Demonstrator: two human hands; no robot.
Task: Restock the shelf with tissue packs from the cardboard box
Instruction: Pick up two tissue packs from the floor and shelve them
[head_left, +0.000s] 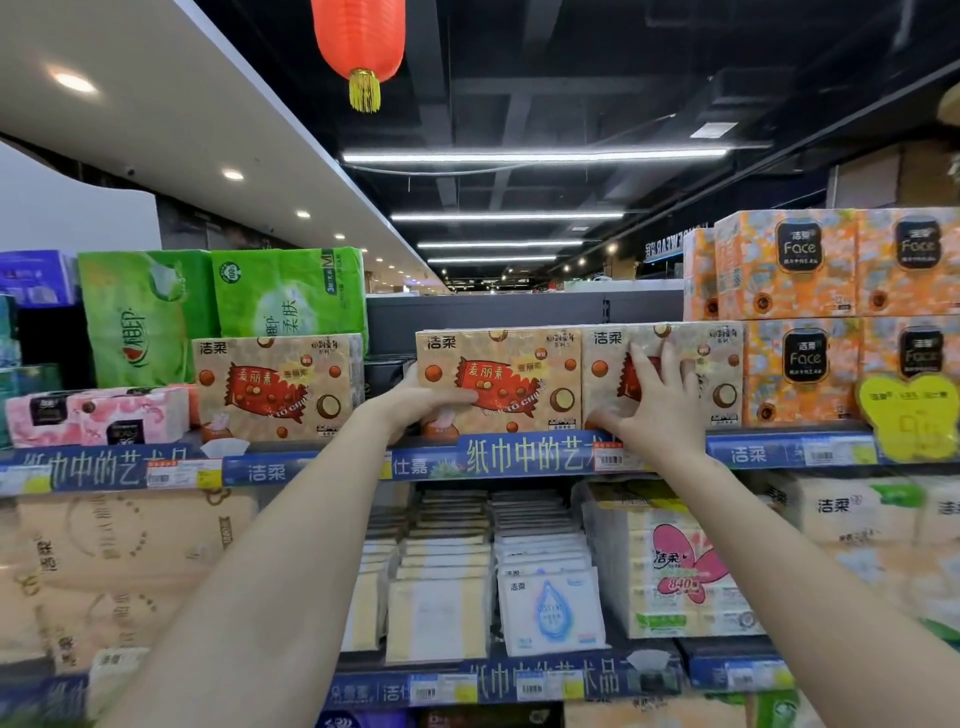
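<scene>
Three beige tissue packs with a red candy print stand on the top shelf (519, 456). My left hand (421, 402) wraps the lower left corner of the middle pack (509, 364), fingers across its front. My right hand (657, 405) lies with fingers spread flat on the front of the right pack (719, 364), thumb near the seam between the two packs. The third pack (275, 384) stands apart to the left. The cardboard box is out of view.
Orange "Face" packs (795, 270) are stacked two high right of the beige packs. Green packs (285, 291) and pink packs (104, 415) fill the left. A dark gap (387, 374) separates the left and middle beige packs. Small packs (447, 571) fill the lower shelf.
</scene>
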